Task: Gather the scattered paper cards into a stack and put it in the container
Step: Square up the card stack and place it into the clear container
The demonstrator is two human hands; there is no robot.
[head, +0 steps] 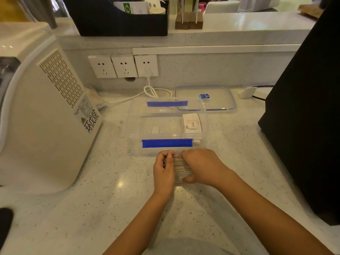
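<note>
A thick stack of paper cards (177, 164) stands on edge on the speckled counter, just in front of the container. My left hand (163, 172) grips its left end and my right hand (200, 166) covers its right end, both shut on it. The clear plastic container (139, 124) with blue clip flaps lies open right behind my hands. Inside it, at the right end, lean a few cards (192, 123); the top one reads "love".
The container's clear lid (217, 97) lies behind it to the right. A large white appliance (42, 115) stands at the left, a black box (303, 111) at the right. Wall sockets (123, 66) and a white cable (152, 92) are behind. A dark object (4, 223) sits at the left edge.
</note>
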